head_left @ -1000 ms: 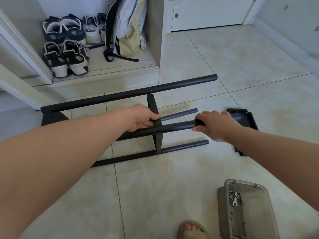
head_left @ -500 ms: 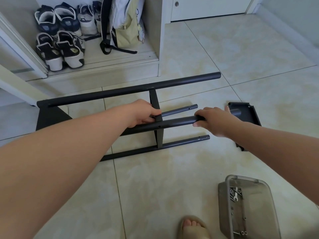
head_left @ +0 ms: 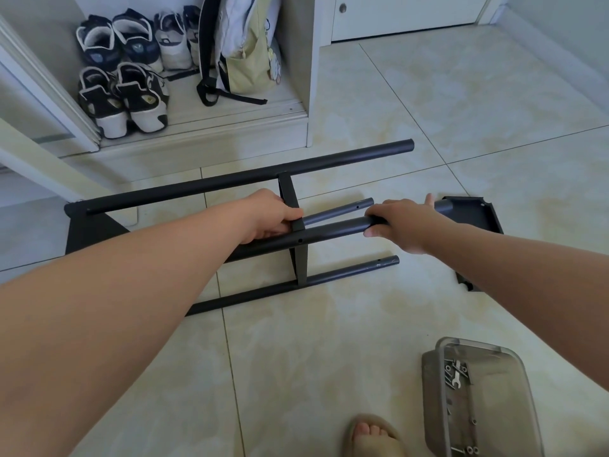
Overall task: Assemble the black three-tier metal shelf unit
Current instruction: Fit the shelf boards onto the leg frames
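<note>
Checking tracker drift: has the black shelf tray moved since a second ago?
No. The black shelf tray stays put: the diagonal grout line meets its far edge at about the same spot as before.

The floor [head_left: 428, 110] is made of big pale tiles with cloudy yellow patches and thin grey lines between them. In the upper left of the frame is an open white cupboard [head_left: 298, 61] with a low step. Dark and white shoes [head_left: 122, 97] sit inside it, and a pale backpack [head_left: 244, 51] with black straps leans beside them. At the top middle is a white door [head_left: 412, 11] with a round knob [head_left: 342, 8]. The light is soft.
</note>
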`<state>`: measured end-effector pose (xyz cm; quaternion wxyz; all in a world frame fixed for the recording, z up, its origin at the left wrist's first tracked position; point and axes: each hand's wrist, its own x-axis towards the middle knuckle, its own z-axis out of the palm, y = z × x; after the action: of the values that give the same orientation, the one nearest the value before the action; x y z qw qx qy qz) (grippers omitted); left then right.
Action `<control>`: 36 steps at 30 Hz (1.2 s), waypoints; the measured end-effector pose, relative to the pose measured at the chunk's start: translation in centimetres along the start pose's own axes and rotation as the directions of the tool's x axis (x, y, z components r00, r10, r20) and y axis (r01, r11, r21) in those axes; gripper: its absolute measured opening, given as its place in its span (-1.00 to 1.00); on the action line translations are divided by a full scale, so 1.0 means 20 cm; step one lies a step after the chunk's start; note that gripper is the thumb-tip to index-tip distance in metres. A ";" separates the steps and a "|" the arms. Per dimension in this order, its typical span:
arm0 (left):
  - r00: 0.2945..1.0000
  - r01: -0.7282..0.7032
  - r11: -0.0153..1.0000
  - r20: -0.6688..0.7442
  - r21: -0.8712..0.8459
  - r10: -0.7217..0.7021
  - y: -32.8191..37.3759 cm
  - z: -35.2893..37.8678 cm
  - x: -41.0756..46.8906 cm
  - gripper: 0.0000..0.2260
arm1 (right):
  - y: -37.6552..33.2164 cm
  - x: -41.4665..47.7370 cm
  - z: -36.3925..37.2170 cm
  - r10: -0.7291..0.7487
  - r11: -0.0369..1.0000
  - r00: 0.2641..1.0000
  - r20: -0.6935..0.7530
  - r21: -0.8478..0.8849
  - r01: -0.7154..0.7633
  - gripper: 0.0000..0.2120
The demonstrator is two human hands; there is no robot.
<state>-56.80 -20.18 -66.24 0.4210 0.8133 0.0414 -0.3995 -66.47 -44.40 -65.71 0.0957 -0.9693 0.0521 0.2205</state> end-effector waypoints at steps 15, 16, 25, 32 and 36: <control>0.986 -0.053 0.864 -0.109 0.501 0.124 -0.05 -0.01 -0.18 -0.59 | 0.05 -0.09 0.03 -0.030 0.998 0.999 -0.035 -0.061 0.028 -0.48; 0.982 -0.041 0.843 -0.136 0.536 0.134 -0.03 -0.01 -0.21 -0.58 | 0.07 -0.12 0.00 -0.022 0.996 0.999 -0.044 -0.082 0.019 -0.45; 0.874 -0.319 0.728 -0.109 0.607 0.474 0.27 0.39 -0.51 -0.67 | 0.30 -0.52 -0.12 -0.055 0.982 0.991 -0.119 -0.188 0.032 -0.41; 0.864 -0.503 0.576 0.345 0.644 0.368 0.11 0.92 -0.49 -0.70 | 0.62 -0.67 0.09 0.162 0.977 0.987 0.008 -0.145 -0.159 -0.42; 0.874 -0.483 0.601 0.386 0.637 0.293 0.14 1.07 -0.31 -0.64 | 0.77 -0.72 0.26 0.269 0.962 0.960 0.075 -0.058 -0.265 -0.46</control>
<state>-73.09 -35.68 -67.10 0.1488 0.8452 -0.3483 -0.3770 -83.86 -57.57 -66.52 0.0441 -0.9454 0.1733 0.2723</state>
